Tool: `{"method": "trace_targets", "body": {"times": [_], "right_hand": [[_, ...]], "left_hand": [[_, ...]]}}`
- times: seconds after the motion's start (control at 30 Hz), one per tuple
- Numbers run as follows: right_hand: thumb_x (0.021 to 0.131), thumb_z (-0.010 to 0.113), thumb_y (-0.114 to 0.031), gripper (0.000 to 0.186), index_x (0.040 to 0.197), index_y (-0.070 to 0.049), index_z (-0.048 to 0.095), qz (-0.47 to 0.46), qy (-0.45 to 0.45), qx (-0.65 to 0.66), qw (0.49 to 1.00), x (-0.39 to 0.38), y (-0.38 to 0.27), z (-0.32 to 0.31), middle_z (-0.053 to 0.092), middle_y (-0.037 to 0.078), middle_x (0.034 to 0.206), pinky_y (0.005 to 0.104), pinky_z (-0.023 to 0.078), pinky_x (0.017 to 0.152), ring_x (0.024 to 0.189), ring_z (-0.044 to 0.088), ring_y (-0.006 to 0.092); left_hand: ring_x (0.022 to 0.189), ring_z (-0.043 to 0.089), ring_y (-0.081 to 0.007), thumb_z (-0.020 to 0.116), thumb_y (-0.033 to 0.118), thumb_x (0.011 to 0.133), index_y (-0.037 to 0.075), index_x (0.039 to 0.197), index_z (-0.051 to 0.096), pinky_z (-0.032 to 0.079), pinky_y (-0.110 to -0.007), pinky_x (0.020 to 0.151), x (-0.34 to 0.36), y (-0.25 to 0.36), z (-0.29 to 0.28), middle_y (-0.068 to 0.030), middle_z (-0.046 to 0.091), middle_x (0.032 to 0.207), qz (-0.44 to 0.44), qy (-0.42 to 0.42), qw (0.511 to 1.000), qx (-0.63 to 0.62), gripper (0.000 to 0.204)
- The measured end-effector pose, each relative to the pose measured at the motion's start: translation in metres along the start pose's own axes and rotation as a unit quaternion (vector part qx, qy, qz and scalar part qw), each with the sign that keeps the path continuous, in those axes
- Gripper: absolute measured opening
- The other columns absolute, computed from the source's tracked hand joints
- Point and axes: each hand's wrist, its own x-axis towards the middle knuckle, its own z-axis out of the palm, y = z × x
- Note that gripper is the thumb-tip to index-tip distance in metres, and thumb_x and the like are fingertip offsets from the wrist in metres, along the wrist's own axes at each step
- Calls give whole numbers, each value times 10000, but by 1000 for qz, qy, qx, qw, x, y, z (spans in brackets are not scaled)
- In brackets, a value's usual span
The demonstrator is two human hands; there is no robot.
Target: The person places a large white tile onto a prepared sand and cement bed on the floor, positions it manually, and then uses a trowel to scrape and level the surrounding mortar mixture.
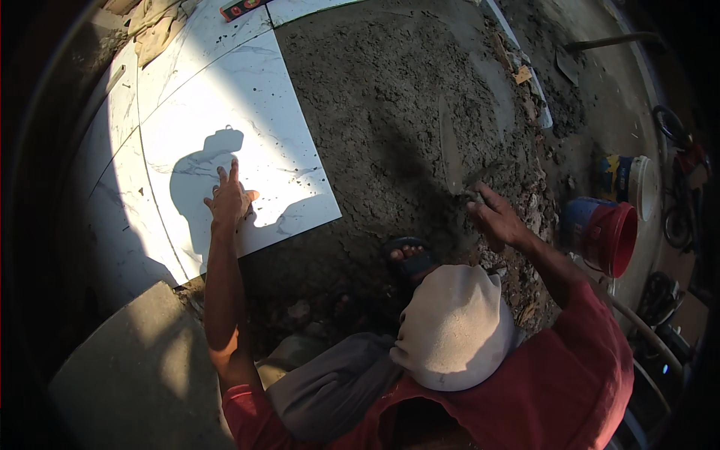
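Note:
With its fingers spread, my left hand (232,204) rests on a white marble-patterned tile (289,161) dotted with dark specks. My right hand (498,219) is wrapped around the handle of a trowel (451,150). The trowel's long, narrow, mud-coated blade points away from me, over wet grey mortar (360,82). This mortar bed borders the tile's right edge. How firmly the blade touches the mortar cannot be made out.
Laid tiles (112,202) continue left. A spirit level (240,9) lies at the far edge. To the right are a red-and-blue bucket (606,238), a pale bucket (640,187) and a long-handled tool (611,41). Near my sandalled foot (409,256) is rough rubble; a grey slab (127,367) lies lower left.

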Motion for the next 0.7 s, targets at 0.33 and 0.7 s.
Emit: {"method": "trace_targets", "body": {"times": [0.33,0.7], "right_hand": [[947,532,-431,371,862,-70,525,64,-99,119,986,51,50,72,516,19,653,272,417,417,474,494,115],[960,499,-454,418,890,-44,541,26,-3,114,993,12,62,39,491,19,618,267,398,397,432,475,115]], "left_hand": [[1287,397,-465,742,400,765,263,1495,186,294,-719,963,6,-7,13,-187,190,1541,20,16,1000,-6,928],[1283,410,-450,728,416,782,283,1503,155,273,-683,1022,4,3,3,-166,204,1543,5,4,1000,7,930]]}}
